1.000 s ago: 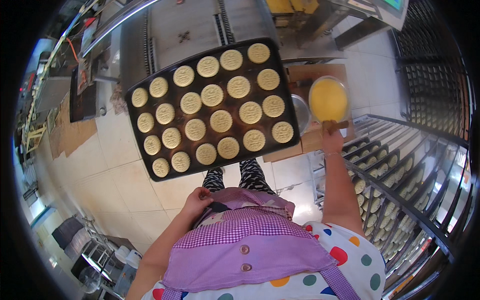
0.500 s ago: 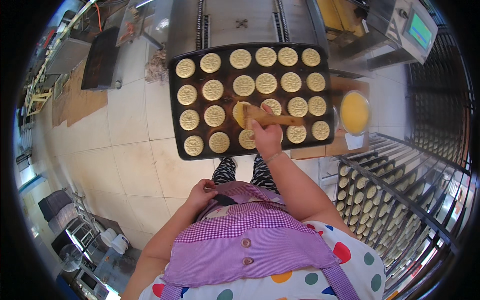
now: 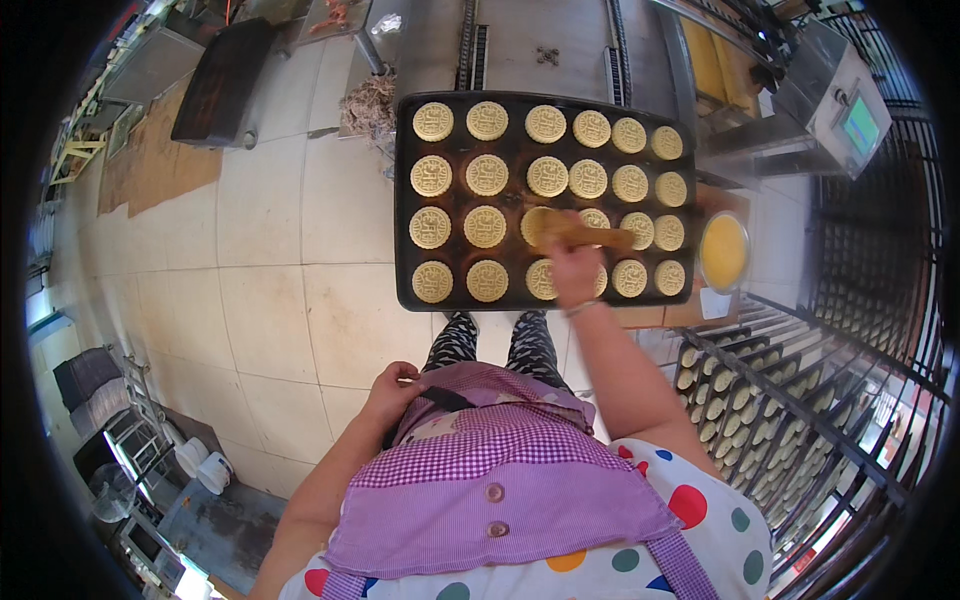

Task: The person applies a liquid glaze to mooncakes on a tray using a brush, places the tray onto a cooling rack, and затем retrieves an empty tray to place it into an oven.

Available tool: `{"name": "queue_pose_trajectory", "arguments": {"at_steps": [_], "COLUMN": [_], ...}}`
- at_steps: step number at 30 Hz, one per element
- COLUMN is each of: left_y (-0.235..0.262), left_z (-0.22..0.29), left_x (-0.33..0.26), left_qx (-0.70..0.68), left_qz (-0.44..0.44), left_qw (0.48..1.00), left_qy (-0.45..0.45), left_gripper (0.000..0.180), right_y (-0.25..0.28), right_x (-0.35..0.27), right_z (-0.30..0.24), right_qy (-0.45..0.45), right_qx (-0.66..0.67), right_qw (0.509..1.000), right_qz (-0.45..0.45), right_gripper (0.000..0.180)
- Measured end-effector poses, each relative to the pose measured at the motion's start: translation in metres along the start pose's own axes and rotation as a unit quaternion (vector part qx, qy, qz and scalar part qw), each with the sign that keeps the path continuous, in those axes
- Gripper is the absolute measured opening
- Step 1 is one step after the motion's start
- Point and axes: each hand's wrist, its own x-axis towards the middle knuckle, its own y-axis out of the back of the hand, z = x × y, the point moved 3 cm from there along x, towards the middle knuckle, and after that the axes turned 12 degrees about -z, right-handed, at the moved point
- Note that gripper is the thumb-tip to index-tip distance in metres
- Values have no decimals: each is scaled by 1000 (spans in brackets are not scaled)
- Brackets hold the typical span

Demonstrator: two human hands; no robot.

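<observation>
A dark baking tray [image 3: 515, 210] bears rows of round, pale, embossed pastries, like mooncakes [image 3: 486, 174]. Over the third row from the far edge, my right hand [image 3: 575, 275] is closed around a flat wooden pastry brush [image 3: 590, 236]. Its bristle end lies on a pastry, left of my fingers; the handle points right. Motion smears hand and brush, and they partly cover the pastries beneath. My left hand [image 3: 392, 392] is held by my waist at the apron's [image 3: 500, 480] left edge, its fingers curled, with nothing visible in them.
Right of the tray stands a clear bowl of yellow liquid [image 3: 724, 252], perhaps egg wash. Below it, a metal rack [image 3: 800, 375] holds trays of more pastries. A machine with chain tracks [image 3: 545, 50] is beyond the tray, and a screen panel [image 3: 860, 125] at the far right.
My right hand and the brush have shifted slightly over the same pastry, left of the handle. The whole view has swung left, so the tray appears further right. My left hand stays by my waist.
</observation>
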Motion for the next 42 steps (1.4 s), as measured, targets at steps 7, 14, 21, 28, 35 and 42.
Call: {"name": "queue_pose_trajectory", "arguments": {"at_steps": [7,14,21,28,35,42], "left_y": [7,23,22,16,17,6], "left_z": [13,-19,3,22,4,35], "left_x": [2,0,7,10,10,14], "left_qx": [37,16,39,56,60,40], "left_qz": [-16,-4,-3,-24,-12,-18], "left_qw": [999,1000,999,998,998,999], "left_qy": [8,4,8,-10,20,19], "left_gripper": [30,35,37,36,33,36], "right_y": [-51,204,-28,-7,139,60], "right_x": [11,25,-50,-82,-78,-90], "right_z": [5,46,1,26,35,46], "right_qy": [-54,-50,-11,-39,-201,-85], "right_qx": [-148,-210,-255,-168,-115,-41], "right_qw": [988,948,967,985,965,995], "right_qz": [4,235,0,8,126,-12], "right_gripper": [45,35,21,30,34,44]}}
